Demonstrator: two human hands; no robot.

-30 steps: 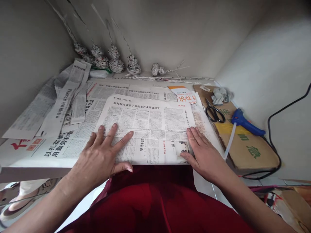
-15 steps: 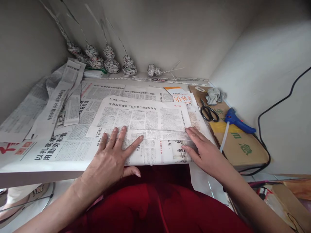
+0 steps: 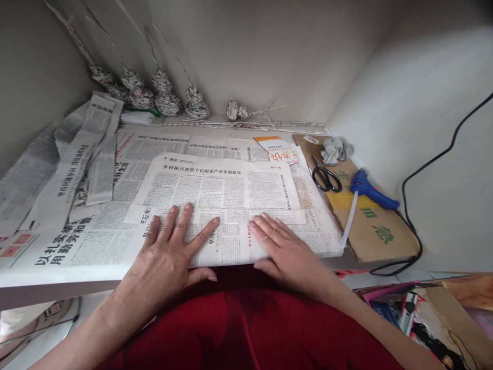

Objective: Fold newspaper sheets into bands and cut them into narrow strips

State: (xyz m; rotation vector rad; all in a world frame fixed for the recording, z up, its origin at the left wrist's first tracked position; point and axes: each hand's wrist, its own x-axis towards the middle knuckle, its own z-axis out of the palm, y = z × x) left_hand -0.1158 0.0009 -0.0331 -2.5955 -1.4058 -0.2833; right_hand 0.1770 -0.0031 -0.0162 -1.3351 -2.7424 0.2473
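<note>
A newspaper piece (image 3: 215,187) with a bold headline lies flat on a wider layer of newspaper (image 3: 103,241) that covers the table. My left hand (image 3: 169,252) rests palm down at its lower left, fingers spread across the lower edge. To the right of it, my right hand (image 3: 283,252) lies flat near the table's front edge, with its fingertips on the lower edge of the piece and its thumb apart. Neither hand grips anything. What lies under my palms is hidden.
Scissors (image 3: 326,173) and a blue glue gun (image 3: 372,190) lie on a cardboard box (image 3: 396,241) at right, with a crumpled cloth (image 3: 335,150). Newspaper strips (image 3: 73,164) pile up at left. Several woven paper gourds (image 3: 167,97) and thin paper sticks (image 3: 246,125) line the back wall.
My right hand has slid left from the right end of the newspaper piece to its middle. My left hand stays in place on the paper. The view has shifted slightly.
</note>
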